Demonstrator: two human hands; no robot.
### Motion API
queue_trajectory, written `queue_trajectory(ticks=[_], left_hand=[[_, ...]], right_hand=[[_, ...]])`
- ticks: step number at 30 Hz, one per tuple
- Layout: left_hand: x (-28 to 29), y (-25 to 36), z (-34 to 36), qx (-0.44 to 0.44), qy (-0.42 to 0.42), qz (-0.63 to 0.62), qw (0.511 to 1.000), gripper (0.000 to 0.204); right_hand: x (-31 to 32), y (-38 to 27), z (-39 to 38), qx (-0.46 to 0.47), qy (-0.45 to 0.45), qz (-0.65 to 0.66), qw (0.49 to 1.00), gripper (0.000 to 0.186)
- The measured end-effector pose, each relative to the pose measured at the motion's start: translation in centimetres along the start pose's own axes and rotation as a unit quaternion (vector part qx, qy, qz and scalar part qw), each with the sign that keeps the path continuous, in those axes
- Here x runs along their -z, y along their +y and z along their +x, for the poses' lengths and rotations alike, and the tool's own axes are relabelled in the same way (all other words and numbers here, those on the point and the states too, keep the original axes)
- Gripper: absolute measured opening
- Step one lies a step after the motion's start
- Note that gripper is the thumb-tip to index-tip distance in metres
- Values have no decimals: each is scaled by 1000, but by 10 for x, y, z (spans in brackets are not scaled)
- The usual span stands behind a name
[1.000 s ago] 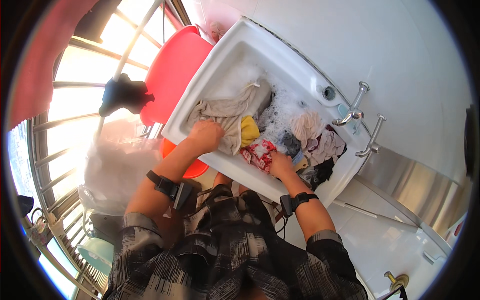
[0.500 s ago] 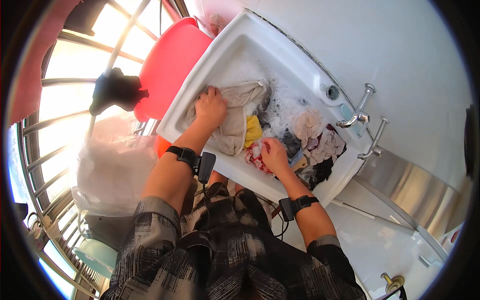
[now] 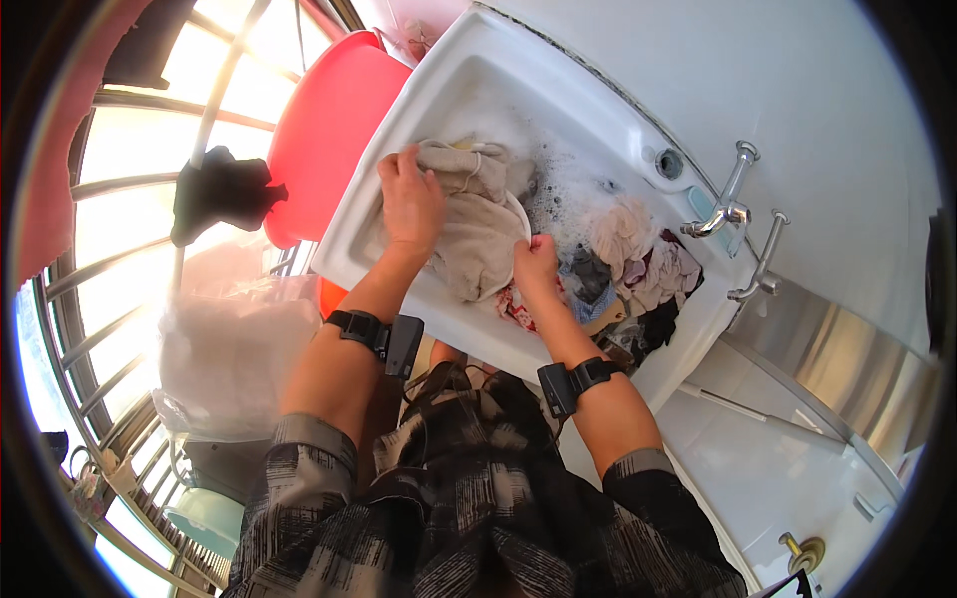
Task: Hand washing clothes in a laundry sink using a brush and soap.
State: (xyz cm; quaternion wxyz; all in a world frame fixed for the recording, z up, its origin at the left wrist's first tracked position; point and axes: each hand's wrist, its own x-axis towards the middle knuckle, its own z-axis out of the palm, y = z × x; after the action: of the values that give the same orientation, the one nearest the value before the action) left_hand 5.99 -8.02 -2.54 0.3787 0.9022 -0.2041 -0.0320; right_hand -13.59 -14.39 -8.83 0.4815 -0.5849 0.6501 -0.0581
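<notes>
My left hand [image 3: 409, 204] grips the upper left of a beige cloth garment [image 3: 469, 249] in the white sink [image 3: 615, 110]. My right hand [image 3: 536, 267] is closed on the garment's pale edge at its right side. Below and right of that hand, a red-and-white patterned cloth [image 3: 513, 309] shows in part. Foamy water [image 3: 563, 179] lies behind a pile of pale pink [image 3: 618, 234], gray and black clothes at the sink's right. The yellow cloth seen earlier is mostly hidden.
A pink basin [image 3: 324, 130] stands left of the sink, beside window bars with a black cloth [image 3: 224, 194] hanging. A translucent plastic bag [image 3: 229, 349] and pale green basin [image 3: 204, 513] are lower left. Two chrome taps [image 3: 728, 209] project at the right.
My right hand has moved up from the red cloth to the beige garment's edge. My left hand has risen toward the garment's top, and the garment now spreads over the yellow cloth.
</notes>
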Motion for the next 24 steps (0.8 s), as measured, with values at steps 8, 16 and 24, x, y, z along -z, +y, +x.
queue_trajectory(ticks=[8, 16, 24], left_hand=[[-3, -36, -54, -289, -357, 143, 877, 40], [20, -6, -35, -184, -483, 260, 815, 34], [7, -33, -50, -412, -271, 124, 861, 28]], right_hand=[[65, 50, -19, 158, -76, -146, 974, 20], [192, 129, -25, 184, -10, -348, 919, 14], [231, 184, -33, 69, -156, -495, 852, 69]])
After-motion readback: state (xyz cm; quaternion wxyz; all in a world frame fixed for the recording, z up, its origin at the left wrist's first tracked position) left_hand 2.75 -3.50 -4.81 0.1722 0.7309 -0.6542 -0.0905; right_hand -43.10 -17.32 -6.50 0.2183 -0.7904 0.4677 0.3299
